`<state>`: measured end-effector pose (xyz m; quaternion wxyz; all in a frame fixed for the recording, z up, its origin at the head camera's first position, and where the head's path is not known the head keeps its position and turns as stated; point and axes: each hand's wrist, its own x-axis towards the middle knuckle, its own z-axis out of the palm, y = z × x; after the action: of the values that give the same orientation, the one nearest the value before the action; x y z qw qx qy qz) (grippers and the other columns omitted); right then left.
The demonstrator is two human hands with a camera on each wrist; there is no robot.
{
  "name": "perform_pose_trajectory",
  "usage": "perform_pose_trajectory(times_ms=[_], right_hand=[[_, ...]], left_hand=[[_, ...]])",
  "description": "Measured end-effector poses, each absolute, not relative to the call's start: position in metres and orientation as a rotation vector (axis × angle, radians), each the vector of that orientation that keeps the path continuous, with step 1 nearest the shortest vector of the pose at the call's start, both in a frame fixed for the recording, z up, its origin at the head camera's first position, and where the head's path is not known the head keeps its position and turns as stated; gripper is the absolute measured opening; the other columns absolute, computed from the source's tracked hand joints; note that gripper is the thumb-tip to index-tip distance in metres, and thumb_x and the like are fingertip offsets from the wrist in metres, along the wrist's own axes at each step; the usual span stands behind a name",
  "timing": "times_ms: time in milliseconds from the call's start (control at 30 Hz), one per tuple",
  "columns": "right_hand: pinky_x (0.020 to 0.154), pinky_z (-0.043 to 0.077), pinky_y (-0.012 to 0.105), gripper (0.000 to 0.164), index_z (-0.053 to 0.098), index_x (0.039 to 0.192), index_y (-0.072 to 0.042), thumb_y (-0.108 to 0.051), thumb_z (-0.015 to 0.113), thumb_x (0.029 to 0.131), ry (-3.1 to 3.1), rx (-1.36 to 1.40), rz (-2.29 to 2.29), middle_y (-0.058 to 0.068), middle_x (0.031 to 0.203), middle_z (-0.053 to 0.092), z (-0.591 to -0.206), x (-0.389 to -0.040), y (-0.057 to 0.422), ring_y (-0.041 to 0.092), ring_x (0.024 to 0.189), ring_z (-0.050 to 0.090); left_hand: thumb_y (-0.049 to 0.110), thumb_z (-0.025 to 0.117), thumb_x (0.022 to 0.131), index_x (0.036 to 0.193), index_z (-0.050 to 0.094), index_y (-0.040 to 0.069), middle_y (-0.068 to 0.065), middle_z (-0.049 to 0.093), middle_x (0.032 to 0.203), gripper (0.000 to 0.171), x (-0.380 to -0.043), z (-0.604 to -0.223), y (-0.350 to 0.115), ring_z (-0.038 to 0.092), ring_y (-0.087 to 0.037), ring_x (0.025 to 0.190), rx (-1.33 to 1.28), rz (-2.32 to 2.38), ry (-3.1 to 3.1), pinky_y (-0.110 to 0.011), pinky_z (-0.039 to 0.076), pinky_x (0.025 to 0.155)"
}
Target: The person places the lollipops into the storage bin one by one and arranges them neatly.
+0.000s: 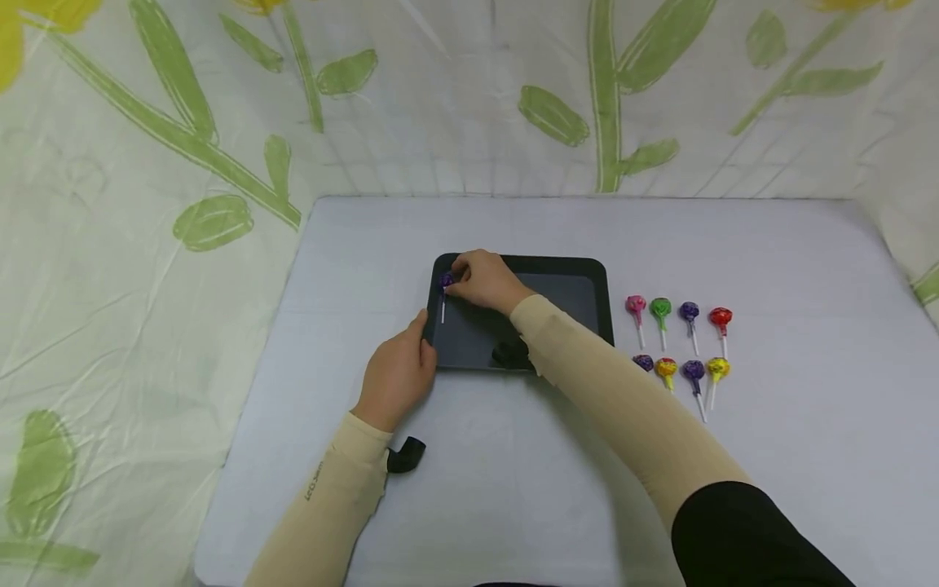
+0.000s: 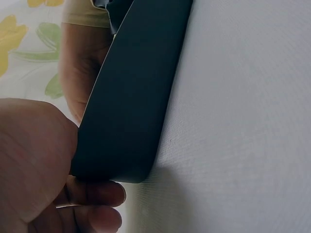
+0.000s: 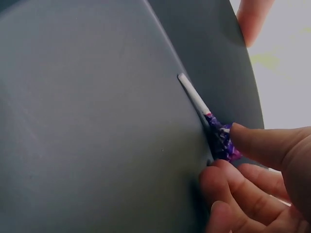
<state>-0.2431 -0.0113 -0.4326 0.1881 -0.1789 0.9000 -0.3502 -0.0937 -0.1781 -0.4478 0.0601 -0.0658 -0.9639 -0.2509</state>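
A purple-wrapped lollipop (image 3: 224,138) with a white stick lies at the far left corner of a dark rectangular tray (image 1: 469,346). My right hand (image 1: 490,281) pinches the wrapped head between thumb and fingertips, close against the tray's side wall; the stick points toward the near side. On the tray's left edge, my left hand (image 1: 399,371) grips the rim, thumb along the side. The left wrist view has this hand (image 2: 34,160) at the tray's outer wall (image 2: 133,97), with two fingertips showing beyond its corner.
Right of the tray, several lollipops lie in two rows: pink (image 1: 635,304), green (image 1: 661,307), purple (image 1: 689,311) and red (image 1: 720,316) behind, yellow (image 1: 718,369) among those in front. The right forearm partly covers the front row. A white cloth covers the table (image 1: 469,505).
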Motion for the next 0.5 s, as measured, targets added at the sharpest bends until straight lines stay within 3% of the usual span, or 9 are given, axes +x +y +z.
perform_pose_trajectory(times_ms=[500], right_hand=[[0.091, 0.056, 0.039, 0.044, 0.067, 0.133, -0.003, -0.027, 0.076, 0.097, 2.537, -0.459, -0.987, 0.012, 0.114, 0.075, -0.41, -0.236, 0.012, 0.024, 0.104, 0.071]], left_hand=[[0.006, 0.057, 0.097, 0.148, 0.054, -0.009, -0.029, 0.074, 0.1, 0.053, -0.094, -0.447, -0.177, 0.056, -0.027, 0.062, -0.195, -0.76, -2.911, -0.048, 0.051, 0.058]])
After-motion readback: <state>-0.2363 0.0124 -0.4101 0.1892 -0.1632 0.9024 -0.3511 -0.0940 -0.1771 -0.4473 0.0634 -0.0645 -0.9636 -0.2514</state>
